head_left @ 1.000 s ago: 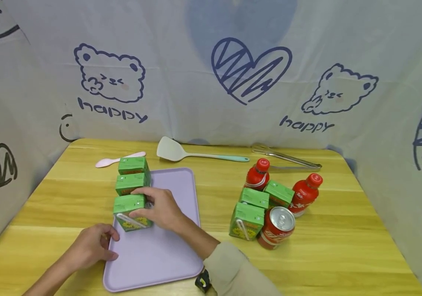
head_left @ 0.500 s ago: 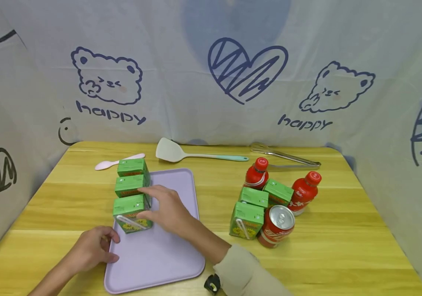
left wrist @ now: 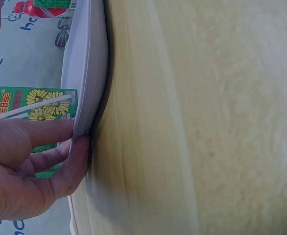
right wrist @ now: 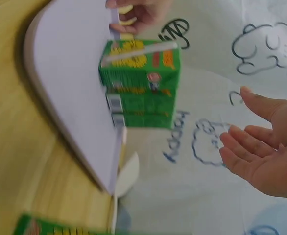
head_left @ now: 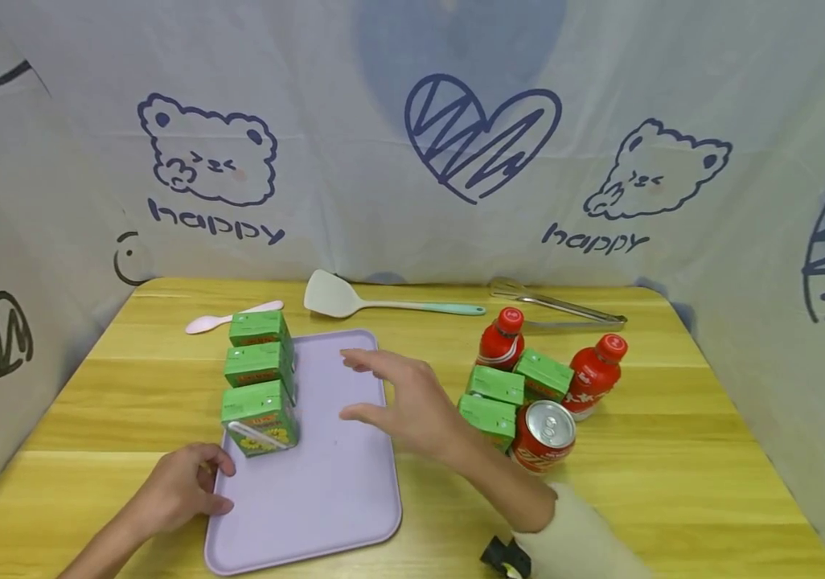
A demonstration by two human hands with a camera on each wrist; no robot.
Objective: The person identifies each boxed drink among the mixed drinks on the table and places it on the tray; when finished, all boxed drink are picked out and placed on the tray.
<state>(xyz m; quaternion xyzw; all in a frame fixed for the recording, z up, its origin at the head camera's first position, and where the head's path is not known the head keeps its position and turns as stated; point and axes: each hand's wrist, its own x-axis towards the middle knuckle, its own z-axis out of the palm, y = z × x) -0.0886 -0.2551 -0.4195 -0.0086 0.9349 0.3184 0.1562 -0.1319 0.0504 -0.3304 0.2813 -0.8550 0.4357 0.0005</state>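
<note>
Three green drink cartons (head_left: 260, 418) with straws stand in a row along the left side of the lilac tray (head_left: 311, 515). At the tray's left rim is my left hand (head_left: 184, 486); the left wrist view shows its thumb and fingers pinching that rim (left wrist: 92, 73), close to the nearest carton (left wrist: 45, 105). My right hand (head_left: 412, 398) is over the tray's right side, fingers and thumb spread apart with nothing between them. In the right wrist view the same hand (right wrist: 266, 147) hangs apart from the carton row (right wrist: 141, 93).
Right of the tray stand more green cartons (head_left: 497, 386), two red bottles (head_left: 502, 342) and a red can (head_left: 546, 438), partly behind my right arm. Along the back lie a pink spoon (head_left: 210, 322), a spatula (head_left: 333, 295) and metal tongs (head_left: 557, 305). A printed cloth (head_left: 340, 161) encloses the table.
My right hand has let go of the nearest carton on the tray and moved right, away from the row. The left hand stays at the tray rim.
</note>
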